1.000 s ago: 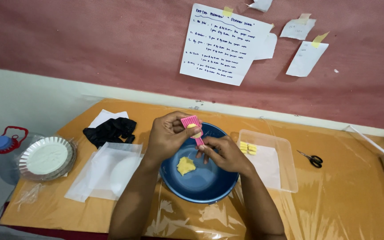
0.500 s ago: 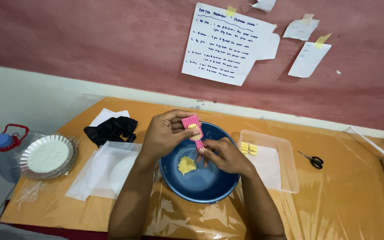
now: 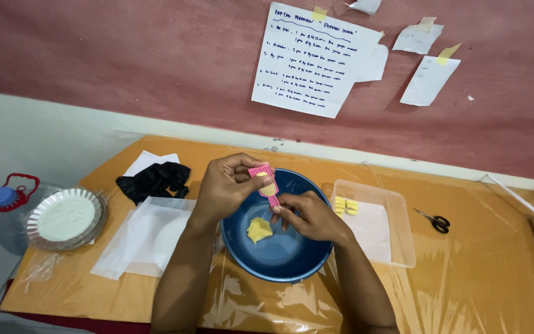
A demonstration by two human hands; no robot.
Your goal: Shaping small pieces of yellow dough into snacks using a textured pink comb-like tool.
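Looking down, my left hand point(image 3: 227, 185) and right hand point(image 3: 307, 216) pinch a pink ridged tool point(image 3: 264, 179) with yellow dough over the blue bowl point(image 3: 285, 256), which holds a yellow dough lump point(image 3: 259, 229), while the clear tray point(image 3: 403, 241) beside it holds yellow pieces point(image 3: 345, 205).

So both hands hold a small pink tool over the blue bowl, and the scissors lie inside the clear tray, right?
Not quite. The head view shows the scissors on the table, right of the clear tray. The left hand and right hand do hold the pink tool over the blue bowl.
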